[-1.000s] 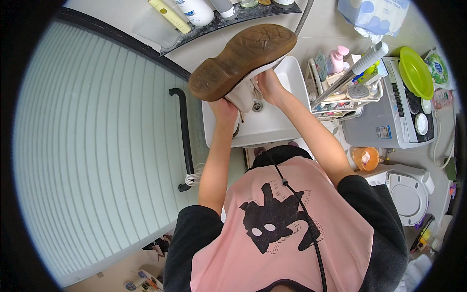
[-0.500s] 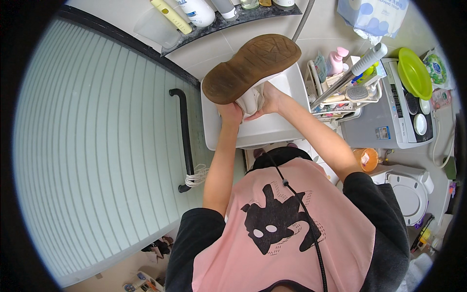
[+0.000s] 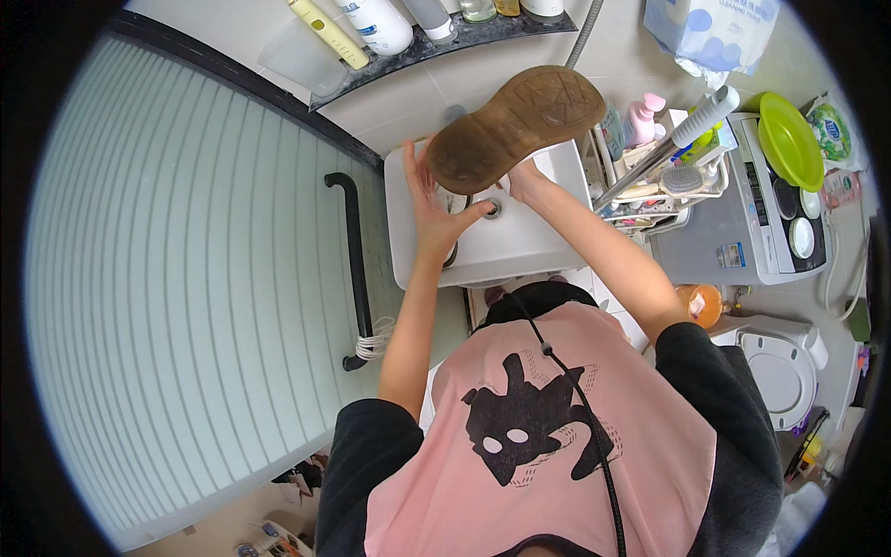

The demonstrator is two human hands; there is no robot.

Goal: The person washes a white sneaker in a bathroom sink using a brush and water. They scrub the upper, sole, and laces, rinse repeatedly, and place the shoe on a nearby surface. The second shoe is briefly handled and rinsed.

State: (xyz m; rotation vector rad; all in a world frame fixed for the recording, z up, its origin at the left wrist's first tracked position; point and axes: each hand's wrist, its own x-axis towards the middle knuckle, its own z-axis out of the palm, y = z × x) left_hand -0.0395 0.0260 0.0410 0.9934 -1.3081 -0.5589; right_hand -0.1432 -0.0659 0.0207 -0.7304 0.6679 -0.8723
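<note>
A shoe point(image 3: 515, 130) with a brown, worn-looking sole is tilted over the white sink point(image 3: 520, 251), its sole facing up toward me. My right hand point(image 3: 525, 181) grips it from below, with most of the fingers hidden behind the sole. Beside the heel end, my left hand point(image 3: 434, 206) is spread, thumb stretched out toward the drain point(image 3: 494, 210). Whether its fingertips touch the shoe's edge I cannot tell. Something pale with a dark curved edge shows partly behind the left hand; its kind is unclear.
Bottles point(image 3: 379, 28) line a dark shelf point(image 3: 422, 60) above the sink. To the right stand a rack point(image 3: 640, 209) of toiletries, a grey-handled pole point(image 3: 664, 144), and a washing machine point(image 3: 710, 246) bearing a green basin point(image 3: 789, 139). A ribbed glass door point(image 3: 204, 278) with a black handle point(image 3: 354, 269) lies left.
The shoe has shifted to the right, held by my right hand. My left hand has let go of it and spread its fingers; the drain has come into view.
</note>
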